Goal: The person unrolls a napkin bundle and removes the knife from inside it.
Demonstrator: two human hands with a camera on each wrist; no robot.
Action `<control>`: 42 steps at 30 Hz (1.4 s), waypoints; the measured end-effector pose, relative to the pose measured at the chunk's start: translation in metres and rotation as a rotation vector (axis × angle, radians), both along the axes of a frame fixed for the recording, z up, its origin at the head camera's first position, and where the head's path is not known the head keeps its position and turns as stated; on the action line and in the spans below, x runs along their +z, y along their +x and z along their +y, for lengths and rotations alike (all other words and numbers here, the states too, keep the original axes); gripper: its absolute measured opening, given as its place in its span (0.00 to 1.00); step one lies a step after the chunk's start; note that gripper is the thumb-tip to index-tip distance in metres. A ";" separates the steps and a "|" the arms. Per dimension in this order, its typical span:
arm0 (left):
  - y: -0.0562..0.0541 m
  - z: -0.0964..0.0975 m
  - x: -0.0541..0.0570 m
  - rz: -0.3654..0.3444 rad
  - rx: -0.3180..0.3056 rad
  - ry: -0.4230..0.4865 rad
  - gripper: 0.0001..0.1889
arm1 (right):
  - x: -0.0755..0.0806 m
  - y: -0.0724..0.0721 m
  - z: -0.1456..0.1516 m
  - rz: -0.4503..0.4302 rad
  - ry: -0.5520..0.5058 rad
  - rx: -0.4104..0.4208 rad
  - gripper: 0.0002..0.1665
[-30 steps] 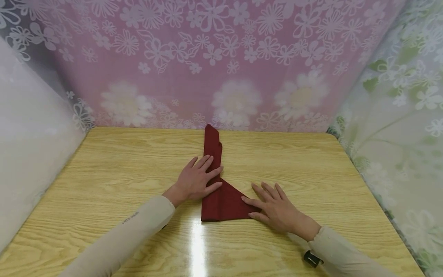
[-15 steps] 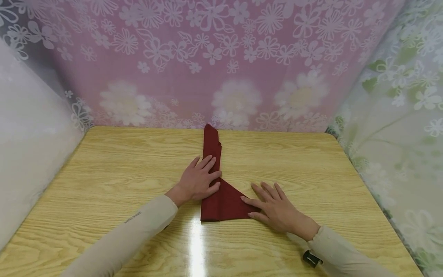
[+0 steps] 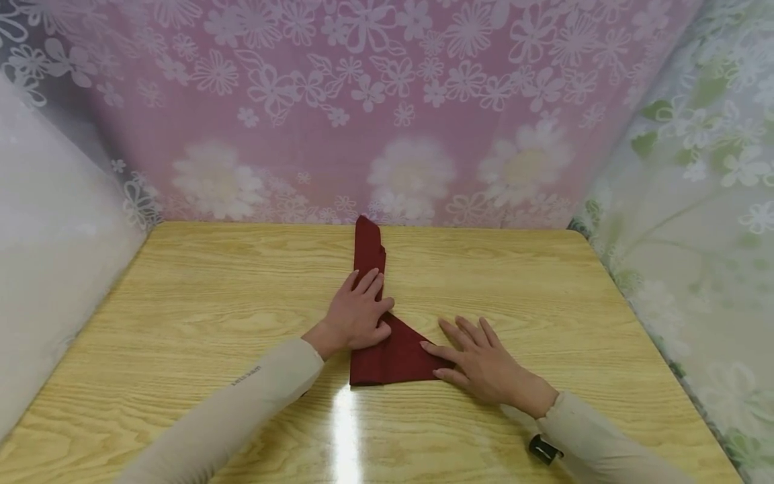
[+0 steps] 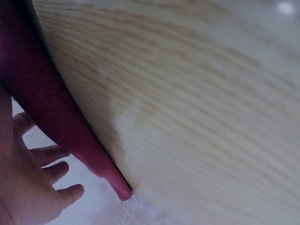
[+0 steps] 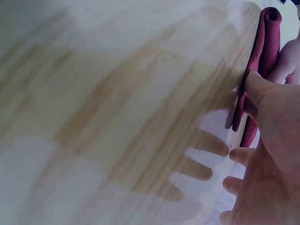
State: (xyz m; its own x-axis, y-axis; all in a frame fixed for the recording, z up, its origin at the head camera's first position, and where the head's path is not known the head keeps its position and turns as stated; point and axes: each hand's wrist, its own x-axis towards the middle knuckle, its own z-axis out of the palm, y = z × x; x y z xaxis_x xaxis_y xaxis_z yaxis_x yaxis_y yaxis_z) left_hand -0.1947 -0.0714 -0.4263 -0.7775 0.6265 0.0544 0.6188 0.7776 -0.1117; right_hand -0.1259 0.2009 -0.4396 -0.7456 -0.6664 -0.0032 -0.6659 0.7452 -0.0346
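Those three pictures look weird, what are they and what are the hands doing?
All three pictures show one moment. A person wears three small cameras. The big picture comes from the one on the head, looking down at a wooden table. The two blurry pictures come from cameras on the wrists, so the table looks tilted there.

On the table lies a dark red napkin, folded into a triangle with a long narrow strip pointing away toward the flowery curtain. The left hand lies flat on the napkin where the strip meets the triangle, pressing it down. The right hand lies flat on the table, with its thumb touching the triangle's right corner. Neither hand grips anything; the fingers are straight. In the left wrist picture you see the strip from up close.
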 end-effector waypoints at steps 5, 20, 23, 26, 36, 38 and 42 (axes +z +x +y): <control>0.000 0.001 -0.001 0.023 0.004 0.013 0.17 | 0.001 -0.001 -0.001 -0.007 0.015 -0.008 0.29; 0.005 -0.003 -0.002 0.054 0.028 0.057 0.17 | 0.001 0.001 0.000 0.017 -0.062 0.014 0.27; 0.006 -0.004 -0.002 0.067 0.038 0.049 0.17 | 0.003 0.002 -0.002 -0.017 -0.033 -0.011 0.28; 0.006 -0.004 -0.002 0.084 0.061 0.044 0.16 | 0.004 0.003 -0.003 -0.039 -0.009 -0.027 0.28; 0.009 -0.016 0.006 0.038 0.111 0.115 0.10 | 0.004 0.002 -0.002 -0.047 -0.019 -0.035 0.28; 0.009 -0.021 0.008 0.021 0.112 0.143 0.07 | 0.004 0.003 -0.002 -0.049 -0.027 -0.035 0.28; 0.011 -0.030 0.008 0.017 0.106 0.181 0.06 | 0.003 0.004 -0.001 -0.057 -0.033 -0.034 0.29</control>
State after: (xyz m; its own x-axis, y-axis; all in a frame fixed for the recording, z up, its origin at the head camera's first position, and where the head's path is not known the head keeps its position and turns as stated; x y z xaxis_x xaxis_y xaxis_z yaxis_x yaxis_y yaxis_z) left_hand -0.1839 -0.1010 -0.4186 -0.8367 0.5200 0.1721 0.5315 0.8467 0.0259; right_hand -0.1215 0.1998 -0.4368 -0.7670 -0.6411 -0.0253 -0.6365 0.7652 -0.0967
